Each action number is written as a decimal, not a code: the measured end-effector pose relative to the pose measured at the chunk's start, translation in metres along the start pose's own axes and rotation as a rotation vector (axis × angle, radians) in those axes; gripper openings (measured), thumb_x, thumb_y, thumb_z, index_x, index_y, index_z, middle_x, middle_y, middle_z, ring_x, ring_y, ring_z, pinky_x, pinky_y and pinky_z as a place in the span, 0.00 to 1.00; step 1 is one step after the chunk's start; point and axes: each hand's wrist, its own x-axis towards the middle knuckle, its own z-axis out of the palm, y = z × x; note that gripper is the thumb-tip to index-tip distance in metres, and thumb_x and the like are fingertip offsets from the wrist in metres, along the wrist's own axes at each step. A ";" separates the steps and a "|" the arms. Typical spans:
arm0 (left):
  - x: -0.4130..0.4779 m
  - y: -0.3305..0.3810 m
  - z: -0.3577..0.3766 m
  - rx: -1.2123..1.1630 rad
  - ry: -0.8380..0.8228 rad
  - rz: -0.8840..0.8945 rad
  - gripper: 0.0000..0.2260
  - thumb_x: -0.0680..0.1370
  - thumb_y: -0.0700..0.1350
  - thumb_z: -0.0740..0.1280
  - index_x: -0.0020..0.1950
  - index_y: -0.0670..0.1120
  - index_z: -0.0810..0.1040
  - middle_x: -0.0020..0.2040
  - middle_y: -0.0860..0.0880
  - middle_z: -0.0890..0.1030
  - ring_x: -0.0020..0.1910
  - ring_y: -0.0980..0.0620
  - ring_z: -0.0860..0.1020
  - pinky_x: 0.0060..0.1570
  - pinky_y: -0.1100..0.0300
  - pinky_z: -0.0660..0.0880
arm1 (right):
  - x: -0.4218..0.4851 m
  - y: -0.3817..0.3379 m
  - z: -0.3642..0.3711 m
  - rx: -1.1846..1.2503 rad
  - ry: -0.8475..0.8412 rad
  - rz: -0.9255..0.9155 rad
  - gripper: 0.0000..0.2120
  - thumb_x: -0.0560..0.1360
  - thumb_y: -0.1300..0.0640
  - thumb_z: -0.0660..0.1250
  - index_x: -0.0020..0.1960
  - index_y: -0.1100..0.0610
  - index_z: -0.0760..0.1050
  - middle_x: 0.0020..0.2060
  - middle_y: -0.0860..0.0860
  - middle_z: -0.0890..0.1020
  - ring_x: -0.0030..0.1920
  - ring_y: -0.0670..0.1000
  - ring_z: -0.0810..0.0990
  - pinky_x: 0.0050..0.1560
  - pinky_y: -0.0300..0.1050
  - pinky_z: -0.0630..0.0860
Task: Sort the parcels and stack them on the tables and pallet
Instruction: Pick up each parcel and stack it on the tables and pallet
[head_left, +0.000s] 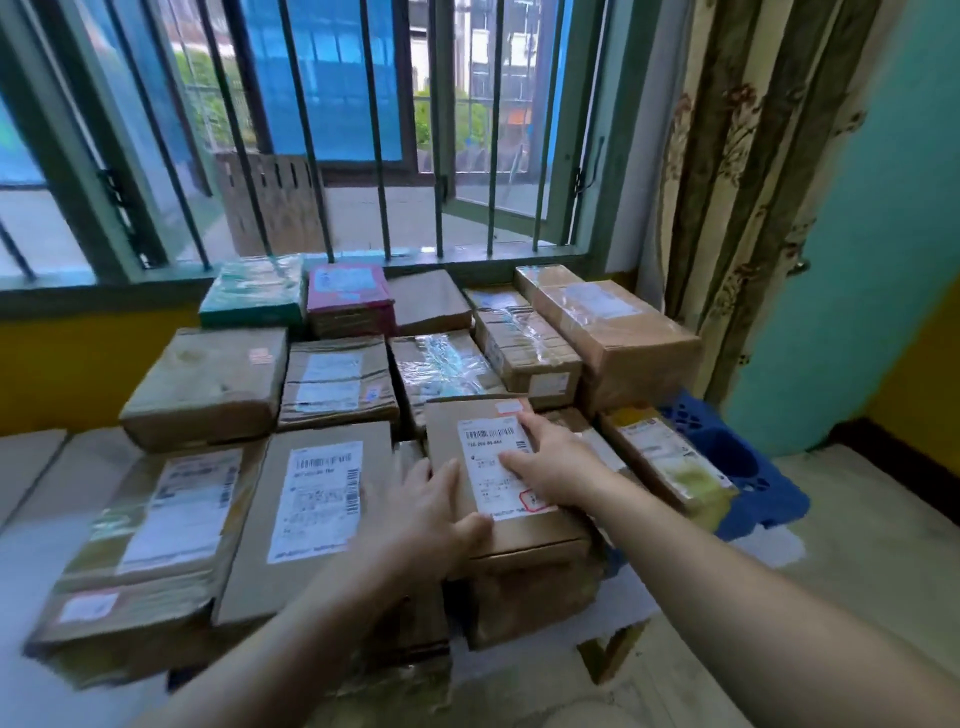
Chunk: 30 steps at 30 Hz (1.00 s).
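Parcels cover the blue pallet (753, 467) under the barred window (332, 156), and the risk starts on the left. The wide taped parcel (150, 525) and the flat labelled box (311, 499) beside it lie close together along the near edge, so a sideways shove on their neighbour would likely jam against them or nudge them out of line. Next comes the left hand (431, 512), its fingers fairly straight along the left side of the brown labelled parcel (447, 436) and its thumb across the near left corner. It presses rather than clamps, so I judge its hold weak if the parcel has to be lifted. That parcel lies on top of a lower brown box (524, 592) at the front of the pallet, directly under both hands. The right hand (553, 462) rests flat on the white shipping label (483, 467), fingers spread and straight, pinching nothing. Smooth paper under a flat palm could let the hand slip. A push too far right could slide the parcel off its support onto the lower yellow-taped parcel (670, 457) just beside it, with the pallet's bare corner beyond. The stack heights around it are uneven, so a tilted, unstable seat looks like the likeliest fault.
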 end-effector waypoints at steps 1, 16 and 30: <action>0.001 0.002 0.001 0.047 0.018 -0.038 0.34 0.76 0.65 0.57 0.77 0.55 0.52 0.78 0.48 0.54 0.77 0.45 0.47 0.71 0.39 0.42 | 0.005 0.001 0.001 -0.003 0.003 -0.015 0.37 0.74 0.37 0.64 0.78 0.40 0.53 0.70 0.54 0.70 0.65 0.56 0.73 0.63 0.55 0.74; 0.003 0.021 -0.001 -0.109 0.020 -0.208 0.31 0.77 0.59 0.63 0.76 0.53 0.58 0.77 0.47 0.57 0.76 0.49 0.55 0.73 0.53 0.54 | -0.004 0.021 -0.007 -0.035 -0.062 -0.269 0.31 0.77 0.40 0.62 0.77 0.44 0.58 0.65 0.52 0.73 0.62 0.54 0.75 0.61 0.52 0.75; -0.133 -0.134 -0.074 -0.227 0.209 -0.317 0.31 0.75 0.57 0.68 0.75 0.53 0.61 0.76 0.49 0.61 0.73 0.49 0.61 0.71 0.51 0.61 | -0.087 -0.172 0.045 -0.084 -0.106 -0.614 0.31 0.78 0.39 0.63 0.76 0.52 0.62 0.70 0.55 0.69 0.65 0.55 0.71 0.57 0.46 0.73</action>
